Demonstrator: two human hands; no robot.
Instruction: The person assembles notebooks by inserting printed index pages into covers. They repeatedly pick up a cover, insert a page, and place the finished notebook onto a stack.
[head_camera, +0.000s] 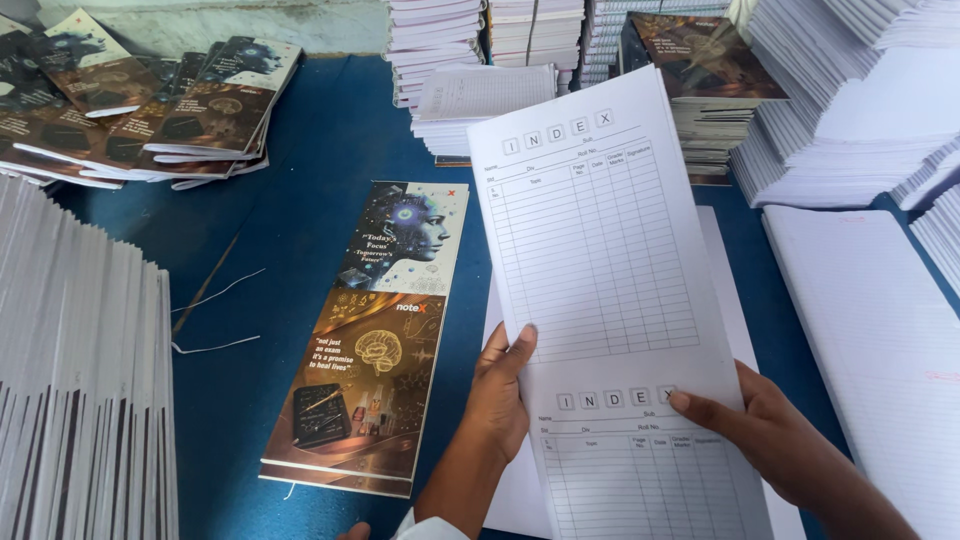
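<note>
**Here, two hands lift a ruled sheet above a blue worktable**

Here a long white printed sheet (610, 300), ruled into two table forms one above the other, is held up tilted over the blue table (300, 200), its top edge leaning toward 1 o'clock. The left hand (500, 390) clasps the sheet's left edge, thumb laid flat on the front and the fingers hidden behind the paper. The right hand (770, 430) pinches the right edge lower down, thumb pressed on the printed face, the rest of the hand beneath. Under the sheet lies a flat white pile of paper (725, 290), partly covered. At 9 o'clock from the sheet, just beside it, a long uncut cover strip (375, 330) rests flat on the table, printed with a dark illustrated face above and a brown panel below. Further out at 9 o'clock stands a thick block of stacked page edges (80, 380). At 10 o'clock a loose heap of illustrated covers (150, 110) fans out. White page stacks (860, 100) crowd from 12 to 2 o'clock, and lined sheets (870, 340) lie at 3 o'clock.
</note>
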